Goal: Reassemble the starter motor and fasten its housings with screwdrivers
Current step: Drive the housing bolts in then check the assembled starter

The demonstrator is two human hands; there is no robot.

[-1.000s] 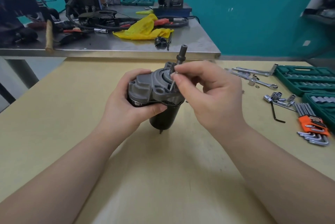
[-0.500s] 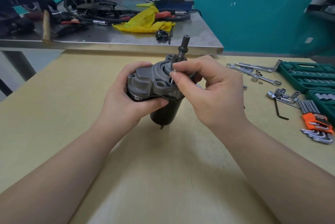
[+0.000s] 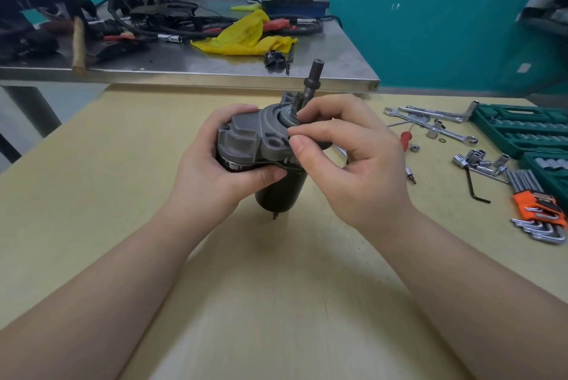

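Holding the starter motor [image 3: 270, 152] upright near the middle of the tan table [image 3: 123, 164], black cylinder end down on the tabletop and the shaft [image 3: 311, 80] sticking up and leaning a bit toward the far side. Long axis runs pretty much vertical, so the grey cast housing [image 3: 255, 138] sits on top, facing up and easy to get at.

Left hand [image 3: 221, 164] wrapped round the left side of the housing, thumb curled under the edge, probably just to stop the whole thing tipping or twisting. Right hand [image 3: 347, 161] pinching something small and thin at the right rim of the housing, beside a bolt hole; can't tell what exactly, looks like a slim screw or pin hidden behind the fingertips [image 3: 299, 146]. Guessing a fastener being started by hand before a driver goes in.

Red-handled screwdriver [image 3: 406, 140] lying just to the right, with wrenches [image 3: 430, 124], loose sockets [image 3: 479, 161] and an orange hex key set [image 3: 538, 210] further right, all in easy reach.
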